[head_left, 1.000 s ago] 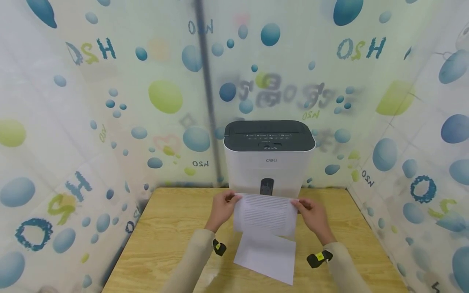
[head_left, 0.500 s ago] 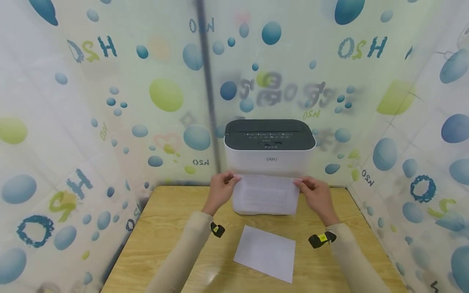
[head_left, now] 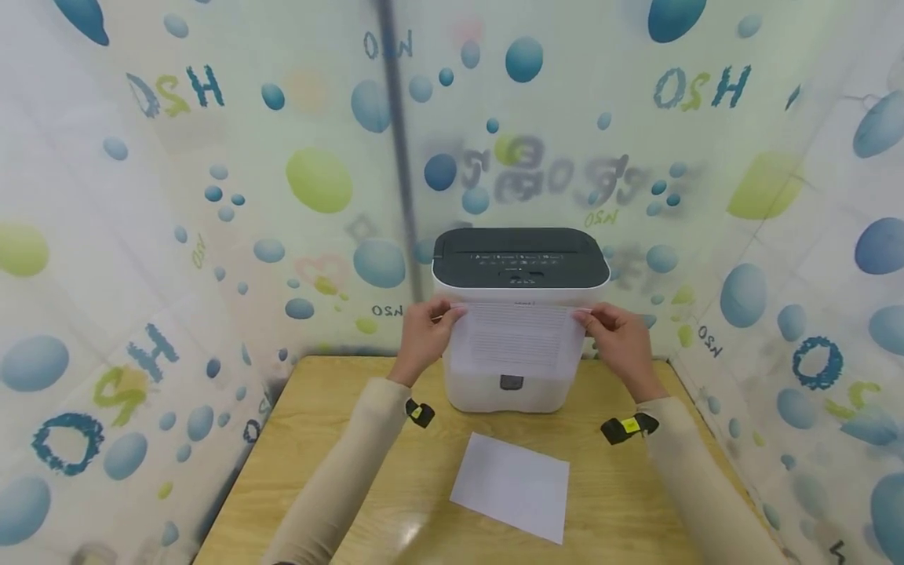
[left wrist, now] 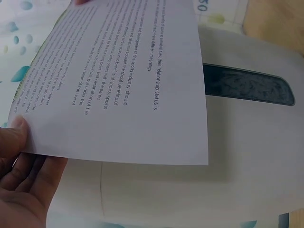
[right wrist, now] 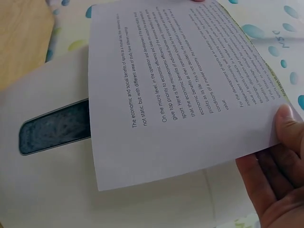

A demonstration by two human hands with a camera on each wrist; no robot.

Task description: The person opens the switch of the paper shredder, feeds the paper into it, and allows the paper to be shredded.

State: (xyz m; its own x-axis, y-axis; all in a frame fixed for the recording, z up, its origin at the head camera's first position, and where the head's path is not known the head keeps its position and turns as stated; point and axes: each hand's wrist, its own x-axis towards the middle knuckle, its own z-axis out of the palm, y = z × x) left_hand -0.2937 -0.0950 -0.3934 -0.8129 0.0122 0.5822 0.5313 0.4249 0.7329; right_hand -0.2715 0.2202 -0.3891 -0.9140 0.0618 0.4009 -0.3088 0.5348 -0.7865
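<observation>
A printed sheet of paper (head_left: 519,341) hangs between my two hands in front of the paper shredder (head_left: 521,271), below its dark top. My left hand (head_left: 426,336) pinches the sheet's upper left corner between thumb and fingers. At the upper right corner, my right hand (head_left: 621,345) pinches it the same way. In the left wrist view the thumb of my left hand (left wrist: 26,166) lies on the printed face. The right wrist view has my right hand (right wrist: 275,166) holding the other corner. Part of the shredder's white front is hidden behind the sheet; its dark window (left wrist: 249,85) shows past the edge.
A blank white sheet (head_left: 512,486) lies on the wooden table (head_left: 339,455) in front of the shredder. Behind the table hangs a curtain (head_left: 318,180) patterned with blue and green ovals, which also runs along both sides.
Both hands have raised the printed sheet from low over the table, up along the shredder's front to just below its top. The blank sheet has stayed on the table.
</observation>
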